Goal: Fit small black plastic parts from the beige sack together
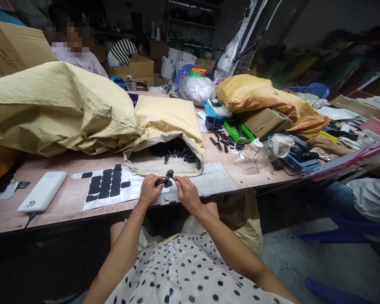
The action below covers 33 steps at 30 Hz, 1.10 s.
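Both my hands meet at the table's front edge, before the mouth of an open sack (164,168). My left hand (150,190) is closed around a small black rod-shaped part (161,182). Between the fingers of my right hand (188,193) is a thin piece with a round dark head (170,173), which points toward the left hand's part. Whether the two pieces touch, I cannot tell. Inside the sack lie several black parts (177,153). To the left, black rounded-square stickers (104,183) sit on a white backing sheet (134,188).
A white power bank (42,192) with a cable lies at the left. A large beige sack (57,109) bulges behind it. On the right are a green tray (239,131), loose black parts (220,143) and clear jars (251,150). Another person's hand (326,145) rests farther right.
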Each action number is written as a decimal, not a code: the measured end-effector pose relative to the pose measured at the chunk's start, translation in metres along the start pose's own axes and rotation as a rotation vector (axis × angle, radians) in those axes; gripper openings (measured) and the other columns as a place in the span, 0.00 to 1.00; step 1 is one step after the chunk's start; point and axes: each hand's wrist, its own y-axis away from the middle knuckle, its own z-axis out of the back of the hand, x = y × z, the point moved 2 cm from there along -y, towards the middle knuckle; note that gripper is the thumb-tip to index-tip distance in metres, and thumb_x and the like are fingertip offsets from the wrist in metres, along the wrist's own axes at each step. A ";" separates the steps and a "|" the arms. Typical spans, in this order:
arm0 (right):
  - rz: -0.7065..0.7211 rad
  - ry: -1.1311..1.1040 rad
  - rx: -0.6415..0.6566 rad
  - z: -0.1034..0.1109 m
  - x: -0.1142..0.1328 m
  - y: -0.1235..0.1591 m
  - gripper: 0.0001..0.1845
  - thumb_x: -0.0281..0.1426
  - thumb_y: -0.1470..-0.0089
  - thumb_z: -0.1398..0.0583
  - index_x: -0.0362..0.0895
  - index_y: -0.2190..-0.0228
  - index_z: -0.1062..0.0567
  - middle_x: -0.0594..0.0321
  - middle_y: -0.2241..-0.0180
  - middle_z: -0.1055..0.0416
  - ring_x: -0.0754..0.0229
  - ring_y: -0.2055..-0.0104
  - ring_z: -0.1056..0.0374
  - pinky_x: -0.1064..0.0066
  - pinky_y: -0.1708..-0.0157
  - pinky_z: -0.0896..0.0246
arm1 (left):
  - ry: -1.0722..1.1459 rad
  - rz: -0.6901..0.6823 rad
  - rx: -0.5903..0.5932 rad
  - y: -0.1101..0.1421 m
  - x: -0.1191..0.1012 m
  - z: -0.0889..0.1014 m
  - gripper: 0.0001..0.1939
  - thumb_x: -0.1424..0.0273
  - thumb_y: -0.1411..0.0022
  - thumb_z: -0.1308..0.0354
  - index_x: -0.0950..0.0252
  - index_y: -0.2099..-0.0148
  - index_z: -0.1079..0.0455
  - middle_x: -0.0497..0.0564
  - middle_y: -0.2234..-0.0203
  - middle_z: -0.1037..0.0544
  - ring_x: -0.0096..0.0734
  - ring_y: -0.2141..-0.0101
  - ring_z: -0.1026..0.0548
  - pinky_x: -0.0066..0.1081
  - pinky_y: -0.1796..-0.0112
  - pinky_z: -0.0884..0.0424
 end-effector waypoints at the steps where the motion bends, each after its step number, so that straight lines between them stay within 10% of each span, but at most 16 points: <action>1: 0.009 0.019 0.012 0.000 0.001 0.001 0.18 0.30 0.33 0.49 0.47 0.50 0.22 0.56 0.61 0.26 0.57 0.60 0.28 0.70 0.59 0.32 | 0.003 0.005 0.002 0.000 0.000 0.000 0.08 0.74 0.47 0.38 0.58 0.63 0.23 0.49 0.67 0.22 0.40 0.61 0.26 0.39 0.57 0.28; 16: 0.081 0.096 0.116 -0.006 0.018 0.001 0.15 0.29 0.34 0.47 0.49 0.55 0.21 0.60 0.64 0.27 0.59 0.65 0.30 0.72 0.65 0.35 | 0.150 0.153 -0.052 0.003 -0.001 -0.001 0.20 0.77 0.52 0.37 0.59 0.55 0.31 0.44 0.70 0.25 0.35 0.65 0.26 0.35 0.60 0.29; 33: 0.144 0.399 0.066 -0.015 -0.042 -0.040 0.12 0.27 0.36 0.44 0.46 0.55 0.23 0.56 0.63 0.30 0.52 0.58 0.38 0.65 0.60 0.45 | -0.029 -0.006 0.015 0.000 0.001 -0.001 0.08 0.74 0.45 0.39 0.59 0.62 0.22 0.51 0.67 0.21 0.41 0.62 0.25 0.41 0.56 0.28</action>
